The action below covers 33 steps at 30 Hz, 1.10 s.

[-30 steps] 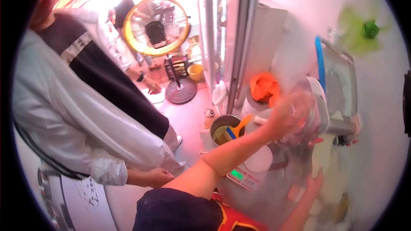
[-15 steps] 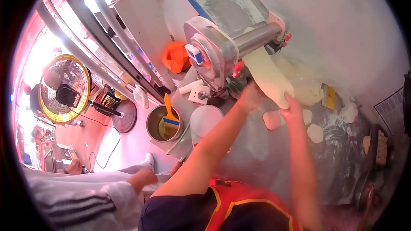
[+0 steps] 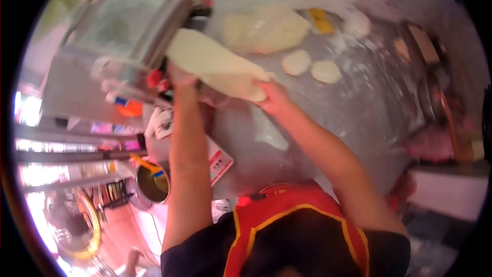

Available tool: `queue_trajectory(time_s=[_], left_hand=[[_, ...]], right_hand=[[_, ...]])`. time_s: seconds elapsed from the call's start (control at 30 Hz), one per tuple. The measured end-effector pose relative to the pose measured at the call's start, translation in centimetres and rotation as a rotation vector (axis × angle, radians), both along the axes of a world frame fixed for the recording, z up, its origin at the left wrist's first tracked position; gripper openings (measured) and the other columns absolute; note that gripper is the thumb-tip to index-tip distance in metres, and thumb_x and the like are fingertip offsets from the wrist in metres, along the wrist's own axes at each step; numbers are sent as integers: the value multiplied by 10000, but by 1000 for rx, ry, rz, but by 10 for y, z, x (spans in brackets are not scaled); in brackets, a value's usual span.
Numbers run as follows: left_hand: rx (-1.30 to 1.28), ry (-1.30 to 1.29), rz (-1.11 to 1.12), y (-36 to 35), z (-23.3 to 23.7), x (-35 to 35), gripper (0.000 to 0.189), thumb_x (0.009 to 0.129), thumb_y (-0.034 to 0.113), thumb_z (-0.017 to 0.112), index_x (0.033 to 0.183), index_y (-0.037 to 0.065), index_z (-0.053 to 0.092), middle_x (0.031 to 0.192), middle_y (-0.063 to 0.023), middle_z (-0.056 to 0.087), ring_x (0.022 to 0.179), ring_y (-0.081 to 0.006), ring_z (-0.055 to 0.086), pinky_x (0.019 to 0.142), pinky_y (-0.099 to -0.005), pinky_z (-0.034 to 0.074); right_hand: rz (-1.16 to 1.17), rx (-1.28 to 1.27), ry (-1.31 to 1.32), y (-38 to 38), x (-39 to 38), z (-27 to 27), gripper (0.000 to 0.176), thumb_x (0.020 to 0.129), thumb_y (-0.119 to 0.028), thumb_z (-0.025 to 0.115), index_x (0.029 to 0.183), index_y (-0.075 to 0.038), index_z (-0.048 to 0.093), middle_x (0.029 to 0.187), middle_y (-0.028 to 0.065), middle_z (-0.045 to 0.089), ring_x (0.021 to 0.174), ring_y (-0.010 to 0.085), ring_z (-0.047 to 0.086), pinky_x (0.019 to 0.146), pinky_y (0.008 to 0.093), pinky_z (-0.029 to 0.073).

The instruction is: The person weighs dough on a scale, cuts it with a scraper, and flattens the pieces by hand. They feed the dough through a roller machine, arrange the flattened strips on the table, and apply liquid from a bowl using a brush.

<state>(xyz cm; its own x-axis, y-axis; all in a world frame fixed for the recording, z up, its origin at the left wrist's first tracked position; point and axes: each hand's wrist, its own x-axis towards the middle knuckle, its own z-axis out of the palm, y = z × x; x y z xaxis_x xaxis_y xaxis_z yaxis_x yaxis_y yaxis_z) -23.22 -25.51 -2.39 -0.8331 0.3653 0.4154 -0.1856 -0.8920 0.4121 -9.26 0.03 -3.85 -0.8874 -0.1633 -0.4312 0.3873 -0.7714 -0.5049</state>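
A long, pale sheet of dough (image 3: 215, 61) stretches from the rollers of the metal dough sheeter (image 3: 164, 25) toward the right. My right hand (image 3: 274, 95) grips the sheet's free end, thumb on top. Beneath the sheet's near edge, close to the rollers, is my left hand (image 3: 183, 78); its fingers are blurred and partly covered by the dough. Two small flattened dough rounds, one of them a dough round (image 3: 326, 72), lie on the floured table (image 3: 348, 107) beyond my right hand. A large mass of dough (image 3: 266, 28) rests behind them, apparently under clear plastic.
A yellow scraper (image 3: 321, 20) lies at the back beside the dough mass. Red knobs (image 3: 159, 79) stick out from the sheeter near my left hand. At the left is a metal pot (image 3: 152, 187) with an orange-handled brush (image 3: 146, 164); a fan (image 3: 77, 223) stands farther off.
My view has swung round, putting the sheeter at the upper left. My right hand still holds the dough's end. The other person's leg and arm at lower left have mostly left view.
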Motion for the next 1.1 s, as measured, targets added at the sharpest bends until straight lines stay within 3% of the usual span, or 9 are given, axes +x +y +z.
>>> queue_trajectory(time_s=[0.07,0.1,0.23,0.53,0.7,0.83,0.9,0.97,1.1], left_hand=[[-188,-303,211,9,19,12,539,949,411,276,1350,76,407,1406,-114,405,1297,-317,365,1097,-480,240],[63,24,-170,15,20,23,568,961,448,271,1350,53,394,1400,-124,409,1300,-318,360,1096,-487,237],[-251,-442,98,66,8,75,552,975,424,324,1345,18,375,1360,-151,441,1247,-319,423,1053,-478,319],[-118,-571,-244,259,-79,198,455,967,323,424,1306,22,393,1274,-127,504,1170,-264,497,991,-380,416],[-293,-759,-44,409,-106,283,373,956,159,454,1289,-1,396,1237,-124,517,1157,-219,498,1018,-345,393],[-476,-989,49,412,-91,324,364,934,89,458,1281,-15,411,1254,-131,508,1169,-235,488,1021,-352,392],[-571,-1025,132,369,-85,331,366,921,73,471,1270,-22,422,1236,-142,519,1148,-244,505,999,-351,409],[-785,-1040,230,305,-118,344,378,907,80,499,1260,-37,428,1210,-151,533,1122,-246,523,956,-349,433],[-1194,-902,539,246,-78,358,373,873,143,587,1206,2,495,1126,-124,575,957,-195,577,774,-307,482]], right_hand=[[-35,-69,15,4,14,5,440,838,-33,589,1255,-47,447,1174,121,549,1066,260,567,865,417,514],[-63,-52,-29,10,21,8,443,834,-22,589,1254,-41,450,1175,120,551,1068,260,567,867,410,513],[-77,111,-137,49,49,-3,443,810,-4,607,1236,-21,486,1132,123,583,1020,235,591,847,358,514],[-57,894,-12,349,128,-40,417,764,-172,705,1132,-14,588,944,37,627,815,111,585,724,277,478],[-122,1269,-169,486,191,-68,282,789,-147,664,1033,-14,615,860,5,626,702,103,553,612,286,463],[202,1677,-203,489,218,-67,245,758,-182,652,901,8,595,777,88,625,708,172,588,630,347,465],[135,1920,158,452,221,-76,264,736,-215,664,857,1,572,754,137,605,718,267,592,646,391,460],[488,1740,130,422,197,-74,281,735,-243,681,855,-13,572,772,162,601,746,321,590,649,418,458],[238,1600,348,372,101,-73,408,741,-281,711,1032,-27,579,830,154,616,795,284,607,686,394,466]])
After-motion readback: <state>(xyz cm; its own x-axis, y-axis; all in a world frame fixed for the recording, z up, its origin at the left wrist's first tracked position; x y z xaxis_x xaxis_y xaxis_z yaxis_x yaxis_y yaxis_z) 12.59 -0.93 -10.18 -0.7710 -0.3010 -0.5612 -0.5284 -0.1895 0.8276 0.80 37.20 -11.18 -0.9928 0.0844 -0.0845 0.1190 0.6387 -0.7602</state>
